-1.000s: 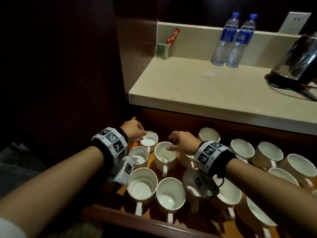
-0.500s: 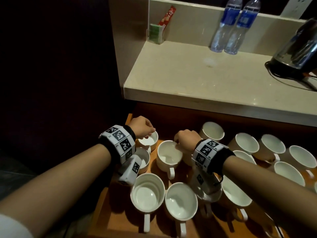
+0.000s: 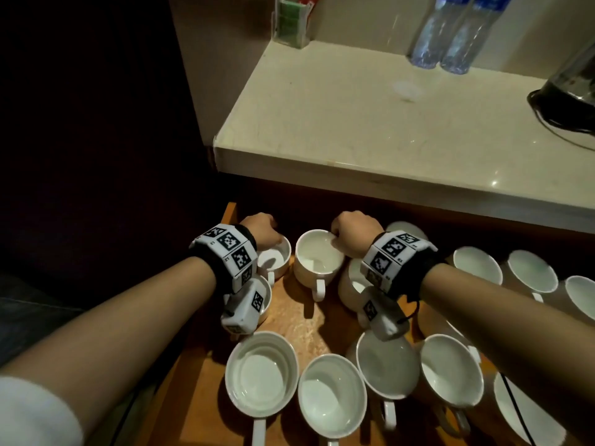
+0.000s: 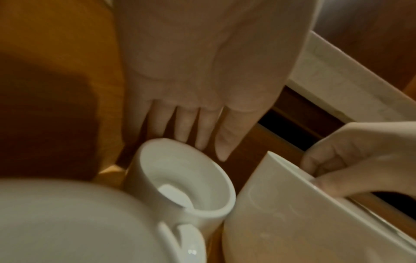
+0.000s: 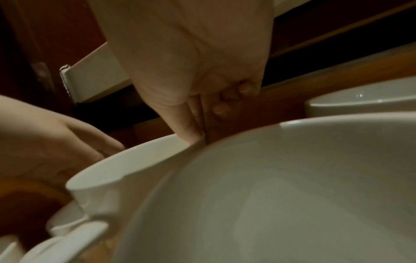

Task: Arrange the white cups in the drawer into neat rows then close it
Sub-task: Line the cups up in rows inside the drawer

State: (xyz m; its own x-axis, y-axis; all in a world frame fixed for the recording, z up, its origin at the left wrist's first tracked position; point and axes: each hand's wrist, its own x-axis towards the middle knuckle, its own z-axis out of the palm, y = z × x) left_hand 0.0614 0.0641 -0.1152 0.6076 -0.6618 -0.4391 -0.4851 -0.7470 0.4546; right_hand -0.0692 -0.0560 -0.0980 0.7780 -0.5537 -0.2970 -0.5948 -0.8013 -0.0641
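Several white cups stand handle-toward-me in the open wooden drawer (image 3: 302, 320). My left hand (image 3: 259, 233) reaches over the back-left cup (image 3: 273, 259). In the left wrist view its fingers (image 4: 202, 135) lie straight against the far outer wall of that cup (image 4: 180, 174), holding nothing. My right hand (image 3: 351, 235) pinches the far rim of the neighbouring cup (image 3: 318, 257). The right wrist view shows the thumb (image 5: 186, 128) inside that cup's rim (image 5: 135, 160) and fingers outside. Both cups stand upright near the drawer's back.
A beige counter (image 3: 386, 140) overhangs the drawer's back; on it stand two water bottles (image 3: 450, 33), a kettle (image 3: 573, 88) and a sachet holder (image 3: 291, 24). More cups (image 3: 262, 378) fill the drawer's front and right (image 3: 478, 265). A dark wall lies at left.
Both hands have pushed their cups toward the drawer's back. The right hand's cup now stands level with the left one. My head has tilted down over the drawer.
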